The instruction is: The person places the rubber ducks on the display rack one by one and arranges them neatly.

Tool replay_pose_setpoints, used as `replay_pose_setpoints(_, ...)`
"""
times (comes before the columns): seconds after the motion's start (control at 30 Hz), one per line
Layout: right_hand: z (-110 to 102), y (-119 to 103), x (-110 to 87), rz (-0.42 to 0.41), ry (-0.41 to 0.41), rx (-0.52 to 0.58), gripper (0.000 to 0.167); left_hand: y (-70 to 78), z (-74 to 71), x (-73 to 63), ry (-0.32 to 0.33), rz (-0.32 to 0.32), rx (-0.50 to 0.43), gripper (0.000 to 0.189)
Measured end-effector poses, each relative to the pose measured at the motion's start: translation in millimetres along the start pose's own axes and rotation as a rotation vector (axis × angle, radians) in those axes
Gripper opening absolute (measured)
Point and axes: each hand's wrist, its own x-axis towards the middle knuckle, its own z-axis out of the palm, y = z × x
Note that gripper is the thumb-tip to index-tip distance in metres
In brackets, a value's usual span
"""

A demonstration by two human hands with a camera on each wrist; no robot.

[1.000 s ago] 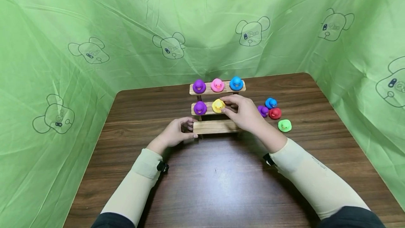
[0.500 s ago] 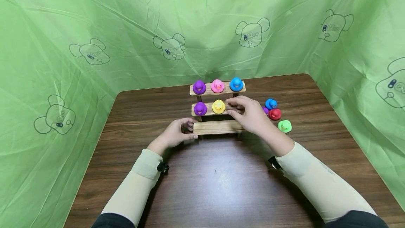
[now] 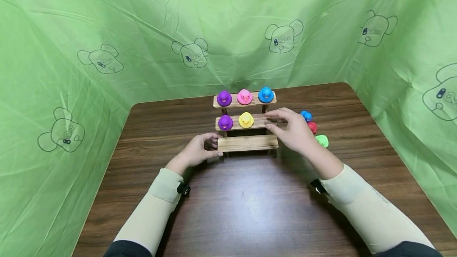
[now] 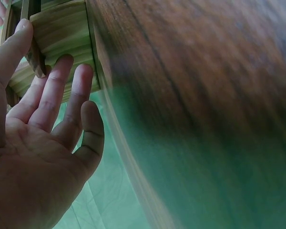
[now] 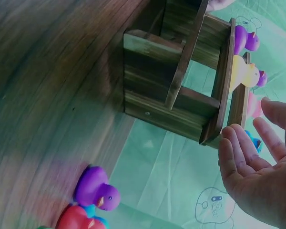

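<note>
A three-tier wooden display shelf (image 3: 248, 143) stands on the table. My left hand (image 3: 197, 150) holds the left end of its lowest board, thumb at the front edge and fingertips behind, as the left wrist view also shows. My right hand (image 3: 294, 132) is at the right end of the middle board, fingers loosely extended with nothing between them. On the middle board sit a purple rubber duck (image 3: 225, 122) and a yellow rubber duck (image 3: 246, 120). The top board bears a purple duck (image 3: 224, 98), a pink duck (image 3: 244, 96) and a blue duck (image 3: 265, 95).
Right of the shelf, loose ducks lie on the table (image 3: 246, 209): a blue one (image 3: 306, 116), a red one (image 3: 312, 127) and a green one (image 3: 322, 140), partly covered by my right hand. The right wrist view also shows a purple duck (image 5: 93, 186). Green cloth (image 3: 228, 19) surrounds the table.
My right hand has let go of the yellow duck on the middle board and drawn back to the right. The left hand stays at the shelf's end.
</note>
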Motion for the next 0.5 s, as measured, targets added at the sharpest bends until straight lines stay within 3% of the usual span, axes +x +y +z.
replay_pose_setpoints(0.5, -36.6, 29.9, -21.7, 0.095, 0.063, -0.121, 0.038, -0.9, -0.4, 0.6, -0.003, 0.002, -0.003, 0.052)
